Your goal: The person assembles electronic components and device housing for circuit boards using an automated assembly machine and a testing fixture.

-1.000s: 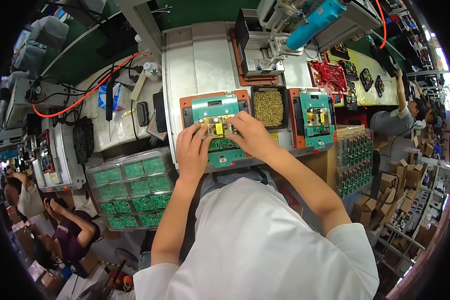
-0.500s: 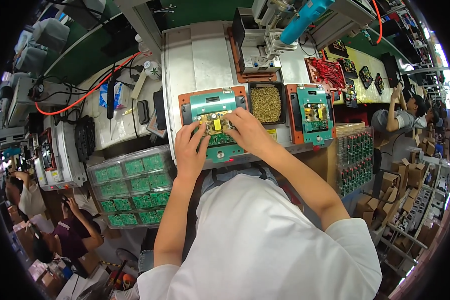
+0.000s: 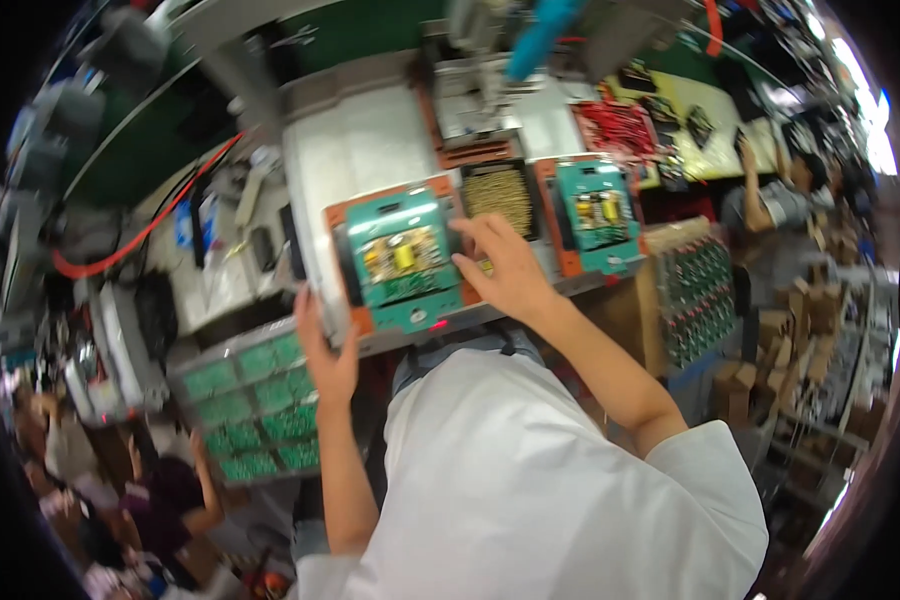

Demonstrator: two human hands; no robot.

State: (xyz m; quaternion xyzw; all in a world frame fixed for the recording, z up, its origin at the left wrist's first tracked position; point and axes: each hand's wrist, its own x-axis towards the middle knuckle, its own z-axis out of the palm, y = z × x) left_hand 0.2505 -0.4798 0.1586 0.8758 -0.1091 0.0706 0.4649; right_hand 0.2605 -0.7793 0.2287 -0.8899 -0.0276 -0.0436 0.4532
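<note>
An orange-framed teal jig [image 3: 400, 262] holding a circuit board with yellow parts lies on the white bench in front of me. My right hand [image 3: 505, 268] rests with spread fingers on the jig's right edge, just below a black tray of small gold parts [image 3: 500, 195]. Down at the bench's front edge, left of the jig, my left hand [image 3: 325, 350] is open and empty. It is close to a clear tray of green boards [image 3: 255, 410].
A second teal jig [image 3: 595, 215] sits to the right of the gold parts. A rack of green boards [image 3: 695, 290] stands lower right, with cardboard boxes beyond. A co-worker [image 3: 770, 205] works at the right, other people at lower left. Cables and tools crowd the left bench.
My left hand has left the board and dropped to the bench's front edge near the tray of green boards. My right hand has slid to the jig's right side.
</note>
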